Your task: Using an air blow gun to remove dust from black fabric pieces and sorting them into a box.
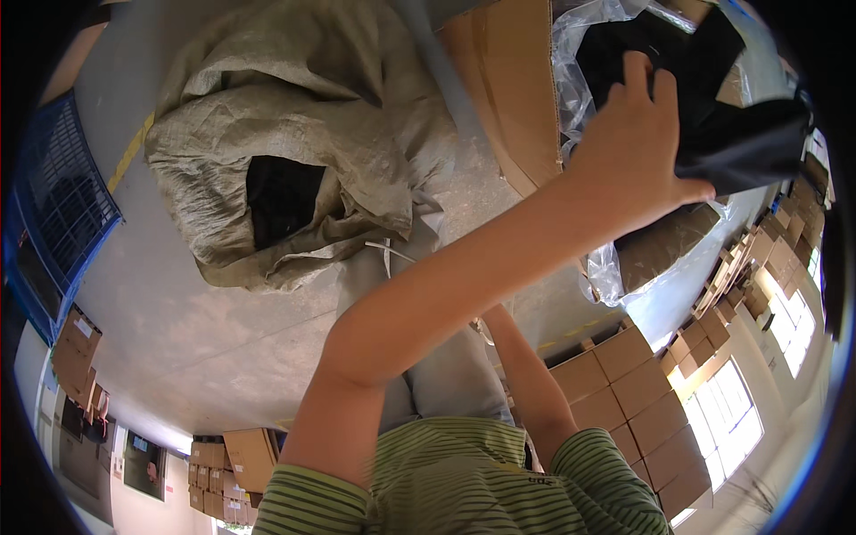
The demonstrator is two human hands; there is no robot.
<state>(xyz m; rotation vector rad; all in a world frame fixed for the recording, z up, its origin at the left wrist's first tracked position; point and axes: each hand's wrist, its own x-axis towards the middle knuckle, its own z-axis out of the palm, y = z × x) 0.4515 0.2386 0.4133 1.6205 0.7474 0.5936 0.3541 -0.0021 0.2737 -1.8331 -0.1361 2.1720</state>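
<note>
My left hand (629, 147) reaches across to the upper right, over an open cardboard box lined with clear plastic (575, 76). Its fingers are bent, and a smooth black sheet-like piece (744, 147) runs out from between thumb and fingers past the box's right side. More black material (615, 45) lies inside the liner beneath the hand. Behind the left forearm, the right forearm (535, 379) comes up near my legs. The right hand is hidden there, so its fingers cannot be seen.
A large beige woven sack (294, 134) stands ahead at left, with black contents (283, 201) showing through its opening. A blue mesh cage (67, 196) is at far left. Stacked cartons (624, 392) stand at lower right, more cartons (214, 473) at lower left. Yellow lines (134, 152) mark the floor.
</note>
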